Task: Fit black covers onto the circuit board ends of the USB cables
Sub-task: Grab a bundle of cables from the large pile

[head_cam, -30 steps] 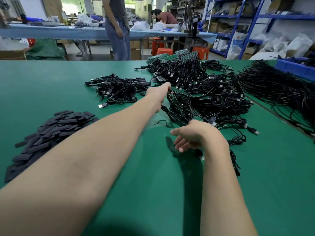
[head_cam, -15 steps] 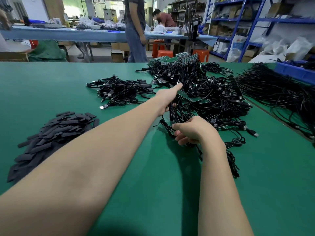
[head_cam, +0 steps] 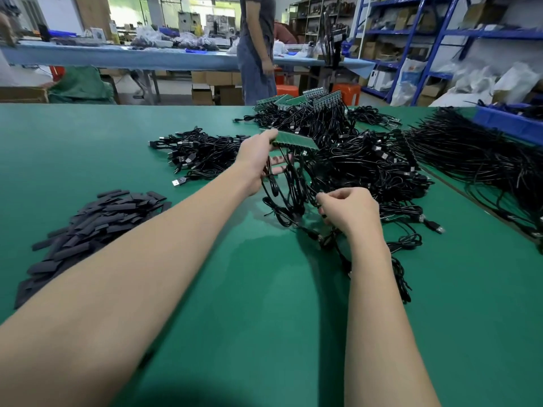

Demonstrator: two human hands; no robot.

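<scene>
Green fibreglass, long and narrow, forms the circuit board strip (head_cam: 295, 140) that the left hand (head_cam: 256, 160) pinches at its near-left end, thumb on top and fingers curled beneath. The strip's long axis runs from centre frame toward the right and slightly downward, lifted clear of the green table (head_cam: 235, 304). Black USB cables (head_cam: 289, 189) hang from its underside in glossy loops that droop to the table surface.

The right hand (head_cam: 349, 212), lower and right of centre, has its fingers curled around a bunch of those hanging cables, knuckles facing the camera.

Behind the strip, a large tangled heap of cables (head_cam: 373, 168) fills the centre right of the frame, with more board strips (head_cam: 296, 99) standing tilted at the heap's far edge. A smaller cable pile (head_cam: 199, 154) lies to the left of the raised strip, its metal plugs glinting. Long straight cable bundles (head_cam: 476, 160) fan across the right edge.

At the lower left, well apart from both hands, lies a mound of flat, matte black covers (head_cam: 88, 227), each a short rectangular sleeve. Between that mound and the cables, and across the whole lower frame, the table's smooth mat lies open.

A standing person (head_cam: 257, 48) appears at the top centre, beyond the table's far edge.
</scene>
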